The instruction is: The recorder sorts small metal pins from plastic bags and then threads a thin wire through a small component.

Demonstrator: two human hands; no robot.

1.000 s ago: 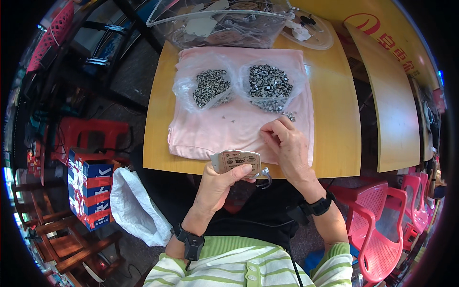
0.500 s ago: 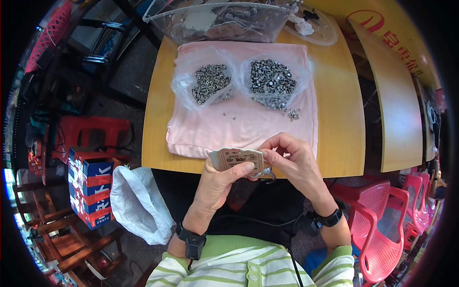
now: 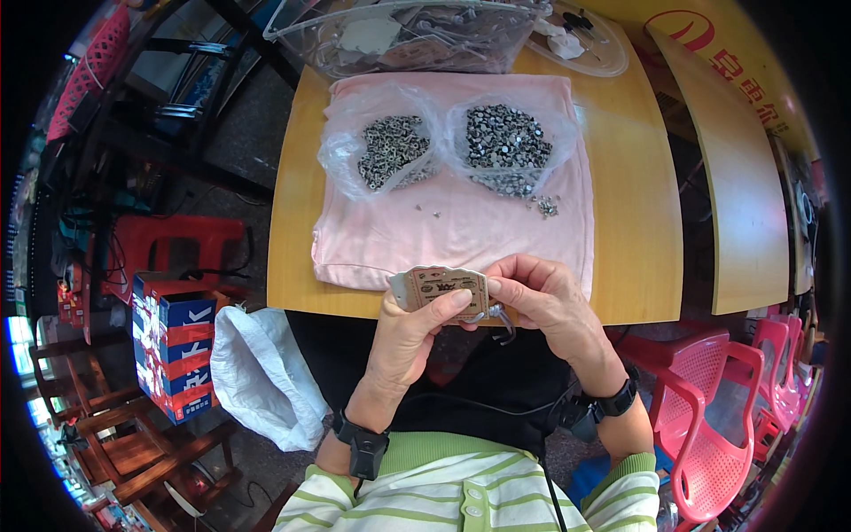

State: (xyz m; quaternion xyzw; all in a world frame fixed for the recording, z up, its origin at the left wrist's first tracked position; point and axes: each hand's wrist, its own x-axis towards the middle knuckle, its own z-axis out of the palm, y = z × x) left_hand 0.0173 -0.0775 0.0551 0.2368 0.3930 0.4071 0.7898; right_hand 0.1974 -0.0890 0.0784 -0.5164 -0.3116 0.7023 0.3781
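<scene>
Near the front edge of the table, my left hand (image 3: 408, 337) grips a brown printed card (image 3: 450, 282), its thumb lying across the front. The card has a wavy top and a pale edge on the left. My right hand (image 3: 558, 310) is closed in a pinch at the card's right edge; whether something small sits between the fingertips is hidden. Below the card dangles a thin greyish strip or cord (image 3: 503, 324). Farther off, a clear plastic bag (image 3: 339, 161) holds small metal fasteners (image 3: 394, 152), and a second bag (image 3: 562, 142) holds small round metal caps (image 3: 505, 146).
Both bags lie on a pink cloth (image 3: 425, 248) over the wooden table (image 3: 634, 222). Loose metal bits (image 3: 546, 207) lie by the right bag. A clear bin (image 3: 408, 44) stands at the back. White sack (image 3: 266, 381) and blue box (image 3: 177, 346) are at left; a pink chair (image 3: 700, 417) at right.
The strip below the card has swung slightly. Both hands keep their hold, with the right fingers shifted a little at the card's edge. The whole view has moved slightly.
</scene>
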